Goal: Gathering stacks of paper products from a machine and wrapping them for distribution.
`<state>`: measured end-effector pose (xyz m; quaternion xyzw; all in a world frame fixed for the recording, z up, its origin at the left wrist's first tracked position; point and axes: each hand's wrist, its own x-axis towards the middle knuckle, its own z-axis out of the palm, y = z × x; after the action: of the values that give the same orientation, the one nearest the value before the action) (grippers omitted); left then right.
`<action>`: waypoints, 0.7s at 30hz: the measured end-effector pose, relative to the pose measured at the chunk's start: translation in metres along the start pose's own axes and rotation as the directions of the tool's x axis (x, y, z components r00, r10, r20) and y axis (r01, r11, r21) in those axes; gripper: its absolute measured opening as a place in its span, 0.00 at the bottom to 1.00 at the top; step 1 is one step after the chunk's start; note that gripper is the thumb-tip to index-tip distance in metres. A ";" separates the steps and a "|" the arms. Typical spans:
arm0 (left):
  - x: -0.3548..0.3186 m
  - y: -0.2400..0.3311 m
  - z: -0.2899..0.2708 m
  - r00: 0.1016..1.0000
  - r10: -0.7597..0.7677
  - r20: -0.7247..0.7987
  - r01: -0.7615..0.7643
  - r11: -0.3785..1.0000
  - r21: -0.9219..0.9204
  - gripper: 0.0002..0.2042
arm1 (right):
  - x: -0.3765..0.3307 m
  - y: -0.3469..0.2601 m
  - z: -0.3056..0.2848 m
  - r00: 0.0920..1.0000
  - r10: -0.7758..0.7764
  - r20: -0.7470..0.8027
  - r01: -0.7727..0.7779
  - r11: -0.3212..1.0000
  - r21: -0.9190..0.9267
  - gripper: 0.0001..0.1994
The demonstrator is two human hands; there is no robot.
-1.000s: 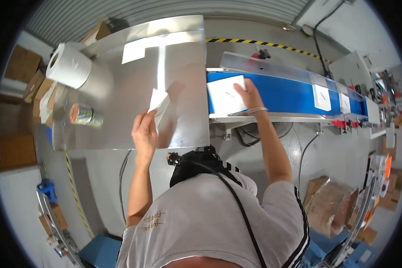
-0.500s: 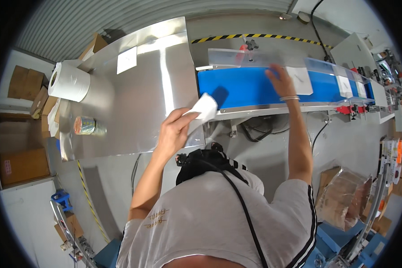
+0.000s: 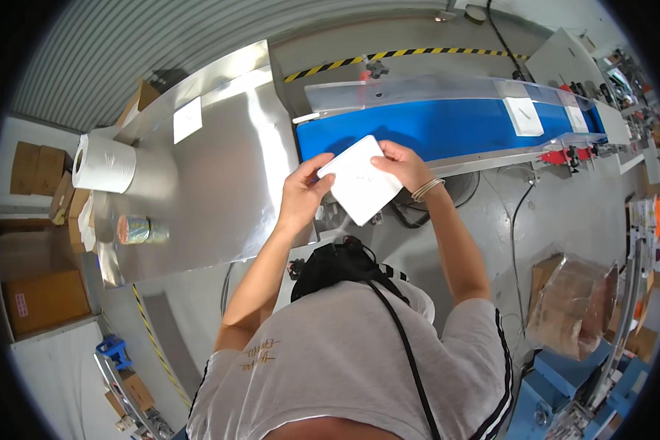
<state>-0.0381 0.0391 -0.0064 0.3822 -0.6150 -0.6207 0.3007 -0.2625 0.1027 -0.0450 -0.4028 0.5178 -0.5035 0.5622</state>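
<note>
Left hand (image 3: 303, 196) and right hand (image 3: 407, 169) share a hold on one white packet (image 3: 362, 187)

At the far left, brown cardboard boxes (image 3: 42, 301) sit beyond a metal table (image 3: 205, 209). A large white roll (image 3: 104, 163) lies at the table's left edge, its end facing left. Nearer to the person, a small roll of tape (image 3: 132, 229) rests on the same side of the tabletop. Farther back, toward the table's far edge, a white card (image 3: 188, 120) lies flat.

Between the table and the belt, the left hand is narrowed on the packet's left corner, its thumb on the upper face. The packet is tilted in the grasp, one corner toward the person, and in this view it overlaps the near edge of the blue belt (image 3: 433, 121) at its left end. The right hand pinches the packet's right far edge, thumb on top; its other fingers are mostly hidden underneath. Pale bands (image 3: 427, 189) circle the right wrist.

A clear guard (image 3: 433, 89) runs along the belt's far side. Farther right, two more white packets (image 3: 523, 117) lie on the belt, apart from each other. Red clamps (image 3: 557, 157) stand at its near edge. Near right, clear plastic wrapping (image 3: 576, 304) lies beside blue bins (image 3: 554, 385).
</note>
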 end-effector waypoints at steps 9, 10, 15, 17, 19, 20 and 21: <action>-0.027 -0.038 -0.029 0.996 -0.094 0.002 0.092 0.978 0.189 0.11 | 0.013 0.016 -0.195 0.804 -0.151 -0.575 -0.228 0.816 -0.531 0.18; -0.031 -0.040 -0.031 0.998 -0.065 -0.005 0.065 0.981 0.184 0.11 | 0.012 0.011 -0.217 0.760 -0.170 -0.627 -0.315 0.748 -0.585 0.20; -0.028 -0.070 -0.050 0.983 -0.184 0.004 0.184 0.983 -0.008 0.09 | -0.015 0.023 -0.298 0.313 -0.663 -0.680 -0.437 0.535 -0.722 0.24; -0.024 -0.078 -0.064 0.977 -0.212 -0.038 0.204 0.968 -0.149 0.08 | -0.032 0.026 -0.272 0.261 -0.454 -0.852 -0.175 0.846 -0.504 0.23; -0.019 -0.074 -0.062 0.975 -0.220 -0.038 0.205 0.948 -0.245 0.08 | -0.063 0.078 -0.258 0.131 -0.650 -0.748 -0.144 0.734 -0.663 0.18; -0.018 -0.074 -0.063 0.976 -0.211 -0.046 0.194 0.951 -0.242 0.08 | -0.083 0.113 -0.245 0.177 -0.585 -0.791 -0.246 0.752 -0.611 0.14; -0.016 -0.072 -0.060 0.979 -0.200 -0.036 0.186 0.951 -0.245 0.08 | -0.111 0.170 -0.243 0.251 -0.407 -0.878 0.005 0.908 -0.419 0.13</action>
<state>0.0274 0.0250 -0.0739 0.4199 -0.4854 -0.7053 0.3012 -0.4726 0.2567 -0.2250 -0.1742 0.7670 -0.6174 -0.0098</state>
